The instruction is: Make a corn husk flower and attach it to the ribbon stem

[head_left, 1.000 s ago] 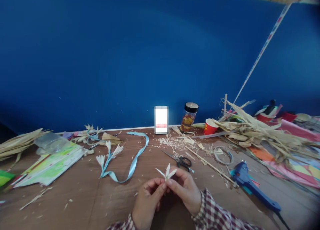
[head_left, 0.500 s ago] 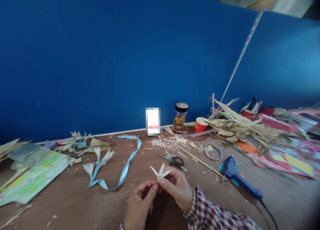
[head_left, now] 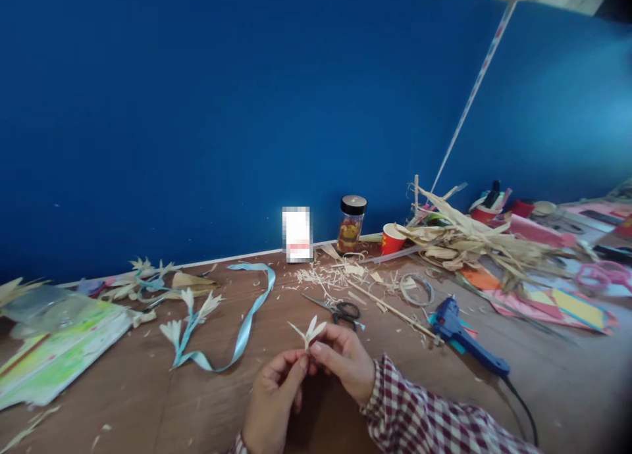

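Husk flower [head_left: 308,331], pale and pointed, sits pinched at its base between the fingers of the left hand [head_left: 273,399] and right hand [head_left: 345,365], just above the worktop [head_left: 148,401]. Scissors [head_left: 338,309] lie just behind it; a blue ribbon [head_left: 237,335] curls to the left, a glue gun [head_left: 461,335] rests to the right.
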Tool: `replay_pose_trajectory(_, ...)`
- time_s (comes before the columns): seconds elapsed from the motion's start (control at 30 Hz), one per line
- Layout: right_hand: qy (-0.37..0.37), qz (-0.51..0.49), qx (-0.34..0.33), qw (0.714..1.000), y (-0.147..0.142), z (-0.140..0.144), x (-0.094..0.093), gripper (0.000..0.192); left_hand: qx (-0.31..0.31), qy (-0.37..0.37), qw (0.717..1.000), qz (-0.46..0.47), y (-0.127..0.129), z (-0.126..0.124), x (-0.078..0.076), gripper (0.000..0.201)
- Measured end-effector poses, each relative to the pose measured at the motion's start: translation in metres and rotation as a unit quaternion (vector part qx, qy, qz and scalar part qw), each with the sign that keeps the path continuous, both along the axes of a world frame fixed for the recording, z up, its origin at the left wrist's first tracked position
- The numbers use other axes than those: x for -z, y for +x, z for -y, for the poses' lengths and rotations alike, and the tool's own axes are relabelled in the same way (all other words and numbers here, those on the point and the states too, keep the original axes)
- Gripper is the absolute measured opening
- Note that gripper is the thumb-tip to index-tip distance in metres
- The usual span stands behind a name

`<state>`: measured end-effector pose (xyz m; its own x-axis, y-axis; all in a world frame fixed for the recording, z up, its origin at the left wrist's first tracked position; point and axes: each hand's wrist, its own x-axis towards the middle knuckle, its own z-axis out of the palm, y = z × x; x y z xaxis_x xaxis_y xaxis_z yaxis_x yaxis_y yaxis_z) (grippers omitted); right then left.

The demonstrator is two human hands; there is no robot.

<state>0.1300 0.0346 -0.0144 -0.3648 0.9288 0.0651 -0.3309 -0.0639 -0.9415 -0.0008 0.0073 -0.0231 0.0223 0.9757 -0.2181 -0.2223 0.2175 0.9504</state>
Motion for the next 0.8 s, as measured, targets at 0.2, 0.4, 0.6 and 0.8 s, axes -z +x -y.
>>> replay_pose_trajectory(0.2,-0.003,0.031,0.006,1.000,0.001,0.000,0.008,0.019,-0.012,-0.001,1.000,0.004,0.000,-0.001,0.002,0.024)
replay_pose_trajectory(0.4,-0.001,0.032,0.012,0.999,-0.001,0.000,0.006,0.018,-0.003,0.004,0.999,-0.037,0.001,0.000,0.005,0.026)
replay_pose_trajectory(0.6,-0.012,0.108,0.027,0.994,-0.002,0.002,-0.003,0.019,0.006,-0.002,0.998,-0.061,-0.003,-0.001,0.003,0.030)
replay_pose_trajectory(0.8,0.161,0.392,0.062,0.904,0.051,0.030,-0.043,0.028,-0.004,-0.033,0.999,-0.037,-0.007,-0.007,0.008,0.035)
